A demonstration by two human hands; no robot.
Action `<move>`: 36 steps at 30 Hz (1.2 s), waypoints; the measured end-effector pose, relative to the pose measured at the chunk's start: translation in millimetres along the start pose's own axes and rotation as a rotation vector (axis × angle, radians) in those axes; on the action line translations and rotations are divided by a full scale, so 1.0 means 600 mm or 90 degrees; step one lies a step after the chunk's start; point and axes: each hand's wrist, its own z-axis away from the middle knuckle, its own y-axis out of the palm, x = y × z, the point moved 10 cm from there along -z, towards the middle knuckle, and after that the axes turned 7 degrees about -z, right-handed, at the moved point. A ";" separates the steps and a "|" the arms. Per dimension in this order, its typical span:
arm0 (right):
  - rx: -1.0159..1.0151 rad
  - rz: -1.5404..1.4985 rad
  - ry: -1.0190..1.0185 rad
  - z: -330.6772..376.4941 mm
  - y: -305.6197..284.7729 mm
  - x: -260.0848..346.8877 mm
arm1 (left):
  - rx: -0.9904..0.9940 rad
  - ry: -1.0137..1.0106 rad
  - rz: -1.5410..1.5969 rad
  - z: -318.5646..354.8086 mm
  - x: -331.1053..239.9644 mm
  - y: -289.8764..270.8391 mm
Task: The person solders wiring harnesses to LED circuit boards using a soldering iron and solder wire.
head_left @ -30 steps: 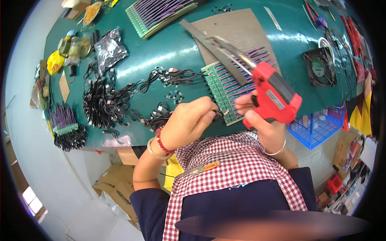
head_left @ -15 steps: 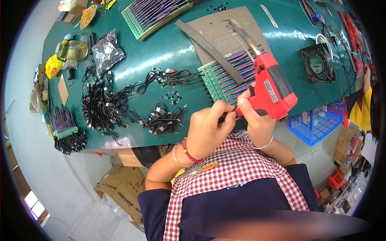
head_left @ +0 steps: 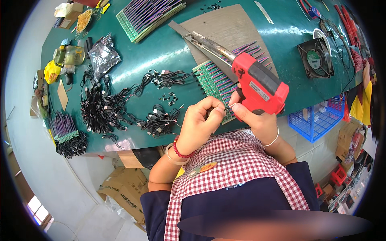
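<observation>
My right hand is wrapped round the grip of a red soldering gun with a black upper side. Its long metal tip points away to the upper left, over a flat grey bar. Fingertips of my left hand are pinched together close to my right thumb; a thin dark piece shows between them, too small to name. Just beyond both hands lies a green circuit board panel with rows of purple and pink wires. The bar rests across the wires, and the gun hides part of the panel.
Bundles of black USB cables and small black connectors lie to the left. Another wired board stack is at the back. A brown board lies under the panel. At right stand a black fan and, below, a blue crate.
The soldering gun has swung left and lower, its tip now over the grey bar. Both hands stay close together, and the left has shifted slightly left. The view has shifted a little.
</observation>
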 end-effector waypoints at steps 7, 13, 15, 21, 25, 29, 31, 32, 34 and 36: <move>0.045 0.091 -0.065 0.008 0.006 0.016 | 0.019 0.039 -0.005 -0.003 -0.012 0.013; -0.077 0.002 -0.002 0.017 -0.005 -0.008 | -0.147 0.294 -0.239 0.017 -0.072 0.003; -0.080 0.006 0.009 0.018 -0.006 -0.011 | -0.257 0.373 -0.321 0.030 -0.086 -0.004; -0.082 -0.034 0.007 0.009 -0.022 -0.008 | -0.159 0.320 -0.340 0.015 -0.084 0.000; -0.055 0.090 -0.013 0.011 -0.020 -0.003 | -0.142 0.319 -0.350 0.015 -0.086 0.005; -0.058 0.233 -0.128 0.006 -0.010 0.010 | -0.178 0.366 -0.402 0.022 -0.092 0.015; -0.099 0.152 -0.070 -0.002 -0.022 -0.009 | -0.196 0.377 -0.427 0.022 -0.096 0.013; -0.096 0.151 -0.069 -0.002 -0.021 -0.007 | -0.225 0.377 -0.449 0.019 -0.104 0.001; -0.140 -0.023 -0.031 0.001 -0.033 -0.014 | -0.299 0.384 -0.522 0.012 -0.114 -0.027; -0.175 -0.001 -0.061 0.012 -0.052 -0.008 | -0.352 0.375 -0.633 0.000 -0.120 -0.049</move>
